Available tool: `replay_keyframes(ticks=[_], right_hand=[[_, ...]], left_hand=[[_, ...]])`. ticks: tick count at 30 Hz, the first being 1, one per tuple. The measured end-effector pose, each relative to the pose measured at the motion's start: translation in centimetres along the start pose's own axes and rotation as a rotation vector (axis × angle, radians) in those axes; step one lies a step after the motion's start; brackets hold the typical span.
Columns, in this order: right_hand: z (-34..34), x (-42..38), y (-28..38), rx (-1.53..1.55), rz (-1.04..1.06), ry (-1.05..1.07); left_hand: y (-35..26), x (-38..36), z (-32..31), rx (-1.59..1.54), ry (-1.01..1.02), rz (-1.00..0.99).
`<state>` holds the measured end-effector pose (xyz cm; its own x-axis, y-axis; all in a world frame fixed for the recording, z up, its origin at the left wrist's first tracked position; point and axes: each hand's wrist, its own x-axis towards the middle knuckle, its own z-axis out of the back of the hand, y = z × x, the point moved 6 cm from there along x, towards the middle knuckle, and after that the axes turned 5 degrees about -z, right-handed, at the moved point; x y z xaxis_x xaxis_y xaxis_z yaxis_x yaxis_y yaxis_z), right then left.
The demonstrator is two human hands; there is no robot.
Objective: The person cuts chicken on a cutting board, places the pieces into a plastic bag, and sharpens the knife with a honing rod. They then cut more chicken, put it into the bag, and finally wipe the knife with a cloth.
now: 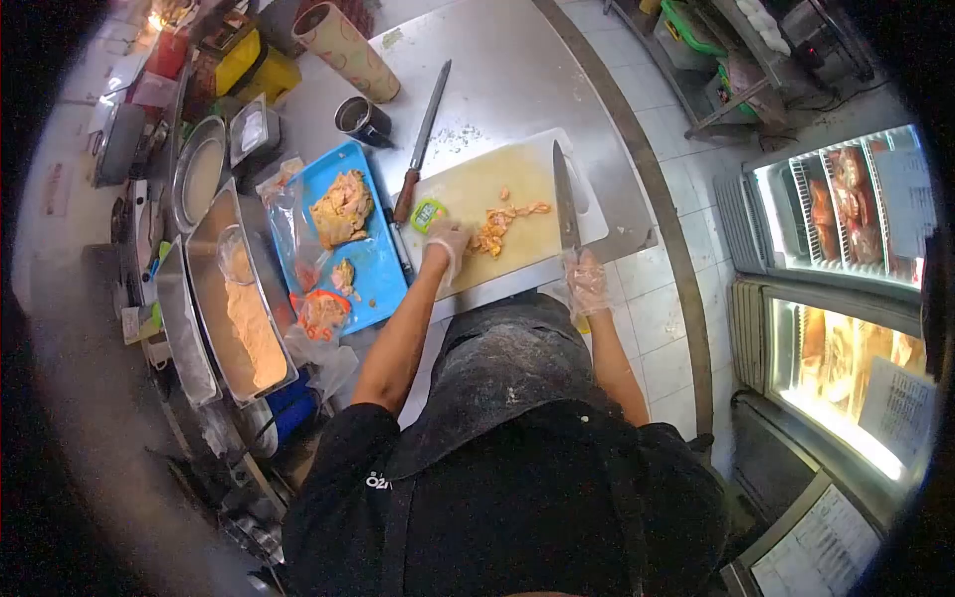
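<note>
My right hand (587, 283), in a clear plastic glove, is closed round the handle of a large kitchen knife (564, 194). Its blade lies over the right part of the cutting board (448, 194), pointing away from me. Also gloved, my left hand (450, 244) rests at the board's near left, its fingers curled in beside cut pieces of raw meat (494, 234). Whatever is under those fingers is hidden. Just beyond them lies a small lime-green device (428, 214) with dark markings. A long thin rod-like tool with a brown handle (407, 196) lies along the board's left edge.
Left of the board, a blue tray (376, 289) holds a heap of raw meat (342, 209) and plastic bags. A steel pan of orange powder (255, 333) stands farther left. Behind are a dark metal cup (363, 121) and a patterned cylinder (346, 52). Lit refrigerators (846, 219) stand right.
</note>
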<state>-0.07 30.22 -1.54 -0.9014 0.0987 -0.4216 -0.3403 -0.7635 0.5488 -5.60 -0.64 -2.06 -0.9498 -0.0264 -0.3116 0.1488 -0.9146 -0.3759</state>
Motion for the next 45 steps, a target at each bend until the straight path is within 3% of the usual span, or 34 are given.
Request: replay_keyframes(ticks=[2,3,5,7,11,12,13,15,19,23,26,28,32,34,36,38,42,44,45], right_hand=[[-0.5,-0.3,-0.1,0.049,0.030,-0.106],[1.9,0.2,-2.1,0.014,0.029,-0.133],[1.9,-0.5,-2.3,0.057,0.043,-0.120],[1.6,-0.8,-1.1,0.056,0.051,-0.131],[1.6,-1.4,0.0,0.038,0.012,-0.062],[1.3,-1.4,0.0,0.036,0.015,-0.054],[1.1,-1.4,0.1,0.065,0.024,-0.077],[0.9,-1.0,-0.2,0.089,0.038,-0.102],[1.1,-0.9,-0.4,0.072,0.091,-0.104],[1.1,-1.1,-0.2,0.078,0.128,-0.153],[0.2,-0.6,-1.4,0.141,0.222,-0.189],[1.3,-1.4,-0.2,0.095,0.177,-0.188],[1.2,-1.3,-0.1,0.064,0.125,-0.151],[1.1,-1.3,-0.3,0.055,0.137,-0.176],[1.7,-1.6,0.2,0.045,0.149,-0.200],[2.2,-2.1,0.9,0.085,-0.001,-0.006],[1.5,-1.7,0.1,0.053,-0.001,-0.011],[1.3,-1.4,-0.3,0.025,0.181,-0.216],[1.0,-1.3,-0.5,0.023,0.181,-0.216]], left_hand=[[3.3,-0.6,-1.8,-0.701,-0.022,0.170],[0.2,-0.4,-3.2,-0.740,-0.019,0.149],[0.0,-2.6,-3.5,-1.377,-0.026,0.415],[0.6,-3.2,-2.0,-1.263,-0.040,0.395],[-5.0,-5.8,5.2,-0.488,0.010,0.212],[-3.9,-4.9,3.5,-0.378,-0.151,0.095],[-3.7,-4.6,2.9,-0.378,-0.153,0.101],[-4.7,-3.8,2.2,-0.226,-0.171,-0.084],[-4.4,-4.0,1.9,-0.113,-0.205,-0.055],[-4.3,-4.4,1.7,-0.066,-0.300,-0.185],[-4.5,-5.3,2.6,-0.204,-0.278,-0.122],[-4.3,-5.6,2.7,-0.313,-0.133,0.043],[-3.9,-5.8,1.9,-0.270,-0.233,-0.006],[-3.4,-6.2,1.3,-0.470,-0.263,0.110],[-3.4,-6.2,1.2,-0.477,-0.264,0.125],[-3.7,-6.4,1.6,-0.484,-0.267,0.143],[-4.3,-6.4,2.3,-0.522,-0.279,0.096],[-4.6,-6.3,2.6,-0.531,-0.289,0.052],[-4.6,-6.3,2.4,-0.633,-0.238,0.109]])
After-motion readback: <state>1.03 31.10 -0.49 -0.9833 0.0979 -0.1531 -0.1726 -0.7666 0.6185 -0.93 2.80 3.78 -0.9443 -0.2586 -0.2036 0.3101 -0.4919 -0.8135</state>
